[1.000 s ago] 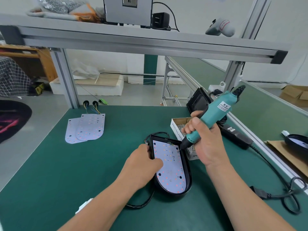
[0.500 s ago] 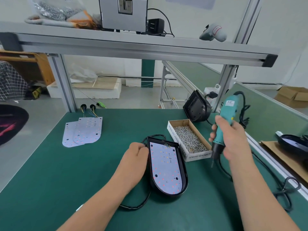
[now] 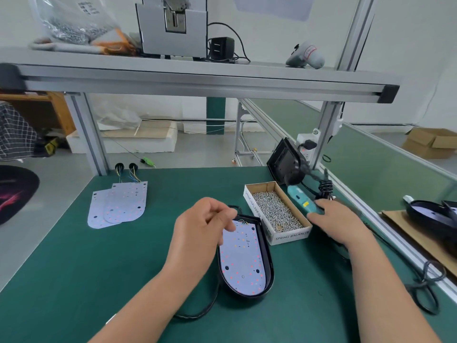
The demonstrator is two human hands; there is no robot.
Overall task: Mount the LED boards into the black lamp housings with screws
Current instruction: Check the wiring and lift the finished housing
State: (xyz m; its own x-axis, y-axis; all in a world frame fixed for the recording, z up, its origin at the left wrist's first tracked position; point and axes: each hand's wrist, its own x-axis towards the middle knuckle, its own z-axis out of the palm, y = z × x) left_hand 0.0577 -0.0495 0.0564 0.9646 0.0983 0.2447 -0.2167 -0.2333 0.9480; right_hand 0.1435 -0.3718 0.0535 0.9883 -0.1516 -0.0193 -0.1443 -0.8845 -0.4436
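Note:
A black lamp housing [image 3: 270,266] lies on the green mat with a white LED board [image 3: 241,258] seated inside it. My left hand [image 3: 202,231] hovers over the housing's upper left corner, fingers loosely curled, nothing visible in them. My right hand [image 3: 338,224] is low at the right of the cardboard screw box [image 3: 289,237] and grips the lower end of the teal electric screwdriver [image 3: 301,200], which lies almost flat on the mat. The box holds several loose screws [image 3: 274,211].
Two spare LED boards [image 3: 121,204] with wires lie at the left back. Another black housing [image 3: 284,162] leans upright behind the box, and one more [image 3: 430,214] rests on cardboard at the far right. The screwdriver cable [image 3: 425,285] coils along the right edge. A metal shelf beam [image 3: 197,82] runs overhead.
My right hand carried the screwdriver away from the board, to the right of the screw box, and lowered it to the mat. My left hand lifted off the housing's side.

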